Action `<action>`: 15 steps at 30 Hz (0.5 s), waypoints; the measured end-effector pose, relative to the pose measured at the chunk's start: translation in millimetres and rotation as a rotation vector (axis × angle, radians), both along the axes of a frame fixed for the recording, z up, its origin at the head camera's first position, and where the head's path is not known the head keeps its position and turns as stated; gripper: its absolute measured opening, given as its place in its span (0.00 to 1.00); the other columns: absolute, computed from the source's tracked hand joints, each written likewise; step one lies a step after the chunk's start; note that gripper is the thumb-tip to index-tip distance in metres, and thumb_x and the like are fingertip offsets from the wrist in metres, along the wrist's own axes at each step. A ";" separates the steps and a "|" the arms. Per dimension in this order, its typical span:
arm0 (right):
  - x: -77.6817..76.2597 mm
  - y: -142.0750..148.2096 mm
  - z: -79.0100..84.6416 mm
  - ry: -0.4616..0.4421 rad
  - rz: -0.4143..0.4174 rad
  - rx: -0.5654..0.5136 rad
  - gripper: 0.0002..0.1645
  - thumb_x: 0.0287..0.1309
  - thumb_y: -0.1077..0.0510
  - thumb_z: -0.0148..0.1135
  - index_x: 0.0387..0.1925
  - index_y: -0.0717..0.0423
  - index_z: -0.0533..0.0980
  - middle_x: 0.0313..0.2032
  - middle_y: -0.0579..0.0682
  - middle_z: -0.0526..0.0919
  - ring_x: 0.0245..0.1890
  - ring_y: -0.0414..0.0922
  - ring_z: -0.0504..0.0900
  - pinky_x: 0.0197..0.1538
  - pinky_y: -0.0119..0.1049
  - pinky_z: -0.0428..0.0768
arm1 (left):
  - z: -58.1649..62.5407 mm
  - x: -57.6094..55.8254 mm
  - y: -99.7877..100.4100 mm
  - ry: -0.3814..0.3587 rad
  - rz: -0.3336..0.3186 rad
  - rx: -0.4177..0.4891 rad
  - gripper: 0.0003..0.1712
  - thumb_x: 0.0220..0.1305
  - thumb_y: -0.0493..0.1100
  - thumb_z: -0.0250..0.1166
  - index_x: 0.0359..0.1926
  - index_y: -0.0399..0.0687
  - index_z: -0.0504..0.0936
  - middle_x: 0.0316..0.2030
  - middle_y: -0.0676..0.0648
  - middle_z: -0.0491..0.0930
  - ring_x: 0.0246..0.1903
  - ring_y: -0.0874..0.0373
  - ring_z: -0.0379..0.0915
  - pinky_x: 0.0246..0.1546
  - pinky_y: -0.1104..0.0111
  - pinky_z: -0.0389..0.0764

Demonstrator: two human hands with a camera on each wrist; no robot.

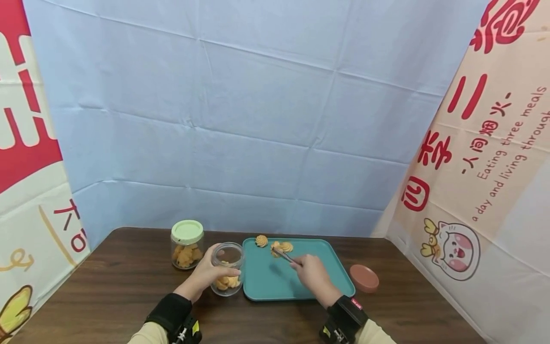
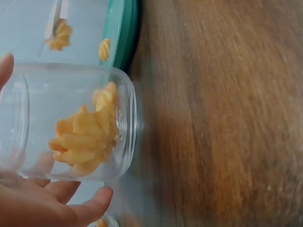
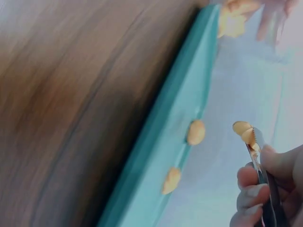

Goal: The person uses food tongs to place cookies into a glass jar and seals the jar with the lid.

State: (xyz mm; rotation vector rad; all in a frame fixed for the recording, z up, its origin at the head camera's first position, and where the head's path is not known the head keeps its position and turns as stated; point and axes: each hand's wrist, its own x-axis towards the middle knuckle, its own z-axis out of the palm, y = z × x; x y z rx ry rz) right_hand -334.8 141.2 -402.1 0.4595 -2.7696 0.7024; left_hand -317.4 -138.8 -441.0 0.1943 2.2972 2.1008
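My left hand (image 1: 210,273) grips a clear jar (image 2: 40,118) without a lid, thumb and fingers around its upper part. Several ridged golden cookies (image 2: 87,139) lie at the bottom of this jar. In my right hand (image 1: 315,276) is a pair of metal tongs (image 3: 271,196). The tips of the tongs pinch a swirled cookie (image 3: 242,128), raised above the teal tray (image 1: 275,286). Two more cookies, one near the tray's far left corner (image 1: 261,241) and another to its right (image 1: 287,246), sit toward the tray's far side.
A second clear jar with a pale green lid (image 1: 187,232) and brown cookies in it stands left of the left hand. To the right of the tray lies a reddish round lid (image 1: 364,278). The dark wooden table (image 1: 107,296) meets a pale blue cloth (image 1: 258,143) behind.
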 end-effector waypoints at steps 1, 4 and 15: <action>2.8 -1.1 1.7 -0.014 0.014 -0.028 0.13 0.65 0.60 0.60 0.45 0.64 0.84 0.30 0.52 0.84 0.19 0.40 0.66 0.21 0.32 0.63 | 0.4 -0.1 0.5 -0.001 0.002 0.001 0.55 0.56 0.45 0.73 0.74 0.42 0.47 0.65 0.32 0.58 0.55 0.41 0.70 0.52 0.48 0.72; 11.3 -5.9 7.7 -0.055 0.052 -0.091 0.16 0.66 0.59 0.59 0.50 0.64 0.81 0.31 0.52 0.83 0.18 0.41 0.61 0.21 0.33 0.58 | 1.5 -0.1 1.3 0.004 -0.001 0.009 0.54 0.57 0.44 0.72 0.74 0.42 0.47 0.65 0.31 0.57 0.53 0.41 0.72 0.51 0.47 0.72; 26.4 -23.3 20.4 -0.006 0.136 -0.103 0.15 0.66 0.60 0.59 0.50 0.63 0.82 0.36 0.54 0.86 0.17 0.39 0.60 0.21 0.31 0.57 | 2.8 -0.9 2.8 -0.010 0.007 0.011 0.54 0.56 0.42 0.72 0.74 0.40 0.46 0.66 0.30 0.53 0.52 0.40 0.73 0.53 0.46 0.71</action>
